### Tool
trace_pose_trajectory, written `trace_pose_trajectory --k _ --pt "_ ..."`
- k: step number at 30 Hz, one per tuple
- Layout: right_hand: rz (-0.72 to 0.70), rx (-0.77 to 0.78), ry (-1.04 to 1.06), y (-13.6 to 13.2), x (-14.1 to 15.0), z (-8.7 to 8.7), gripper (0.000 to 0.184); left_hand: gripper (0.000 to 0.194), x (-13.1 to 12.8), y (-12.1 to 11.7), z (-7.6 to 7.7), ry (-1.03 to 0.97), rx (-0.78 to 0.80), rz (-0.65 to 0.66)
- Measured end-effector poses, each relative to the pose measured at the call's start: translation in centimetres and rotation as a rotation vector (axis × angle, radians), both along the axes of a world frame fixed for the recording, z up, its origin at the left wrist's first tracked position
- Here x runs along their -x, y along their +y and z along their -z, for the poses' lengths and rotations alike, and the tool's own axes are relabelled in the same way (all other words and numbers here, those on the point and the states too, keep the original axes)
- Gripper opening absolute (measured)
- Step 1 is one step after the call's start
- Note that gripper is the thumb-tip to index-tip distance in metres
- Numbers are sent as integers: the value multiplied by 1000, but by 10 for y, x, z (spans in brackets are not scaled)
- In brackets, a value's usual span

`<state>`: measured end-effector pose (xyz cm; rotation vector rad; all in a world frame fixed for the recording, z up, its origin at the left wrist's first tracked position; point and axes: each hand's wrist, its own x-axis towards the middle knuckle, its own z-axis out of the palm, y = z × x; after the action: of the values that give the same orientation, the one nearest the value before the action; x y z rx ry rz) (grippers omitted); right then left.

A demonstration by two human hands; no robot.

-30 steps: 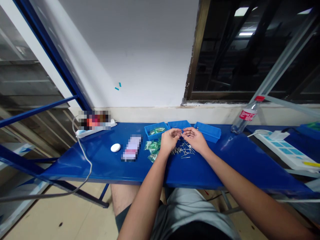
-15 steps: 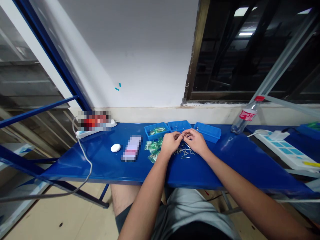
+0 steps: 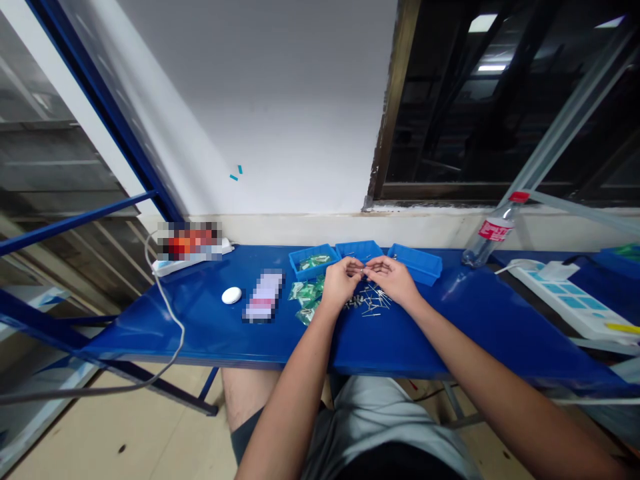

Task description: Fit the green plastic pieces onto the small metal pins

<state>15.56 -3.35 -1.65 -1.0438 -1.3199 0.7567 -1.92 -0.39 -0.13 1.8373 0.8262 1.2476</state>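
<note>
My left hand (image 3: 343, 283) and my right hand (image 3: 391, 279) meet fingertip to fingertip above the blue table, both closed in a pinch. A small shiny metal part (image 3: 362, 270) shows between the fingertips, mostly hidden by them. Just below the hands lies a loose pile of thin metal pins (image 3: 371, 308), which look like rivets. Stubbier metal pieces (image 3: 354, 303) lie at the pile's left side, partly behind my left hand. Small clear bags with green print (image 3: 306, 300) sit left of my left hand.
Three blue bins stand behind the hands: a left one (image 3: 299, 272) with more green bags, a middle one (image 3: 357, 247) and a right one (image 3: 425, 267). A phone (image 3: 264, 297) and white round object (image 3: 231, 295) lie left. A bottle (image 3: 493, 233) and power strip (image 3: 565, 300) are right.
The fingers closed tighter around the part half a second ago, then loosened slightly, leaving the part and pile more visible now. Both hands stay over the same spot.
</note>
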Motion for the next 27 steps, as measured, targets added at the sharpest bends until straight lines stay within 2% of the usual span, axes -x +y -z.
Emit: trace_pose_trajectory --k 4,8,15,20,23,27 --pt "-18 17 60 1 -2 -1 45 27 -1 2 0 -146 47 18" --pt "-27 -13 52 0 -4 -3 42 24 -3 1 -1 -264 134 89" --pt "19 -118 -40 -4 -3 -6 26 21 -4 -2 -5 -302 189 159" --pt "55 -173 -106 -6 -2 -9 21 24 -4 -2 -6 -349 240 191" --pt "137 -230 -264 -9 -4 -15 19 25 -4 -3 -6 -330 227 187" --pt "387 -320 -557 -9 -24 -22 14 17 -3 -5 -7 -237 116 134"
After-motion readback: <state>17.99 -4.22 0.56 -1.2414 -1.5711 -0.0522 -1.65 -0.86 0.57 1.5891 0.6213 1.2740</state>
